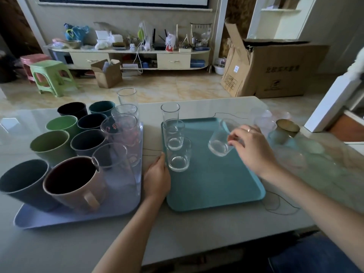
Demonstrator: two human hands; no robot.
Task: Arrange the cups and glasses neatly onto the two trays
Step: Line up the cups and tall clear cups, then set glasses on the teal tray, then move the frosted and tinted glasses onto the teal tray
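A teal tray (216, 186) lies in the middle of the table with three clear glasses (178, 154) in a column along its left edge. My right hand (250, 148) holds a short clear glass (219, 143) tilted just above the tray's middle. My left hand (156, 179) rests flat on the table against the tray's left rim, fingers touching it. To the left, a lilac tray (78, 215) carries several coloured cups, a pink mug (76, 184) and several tall clear glasses (126, 131).
More clear and pinkish glasses (264, 121) and a gold-lidded jar (285, 129) stand on the table at the right. One tall glass (127, 96) stands behind the lilac tray. A white post (332, 107) rises at the right edge.
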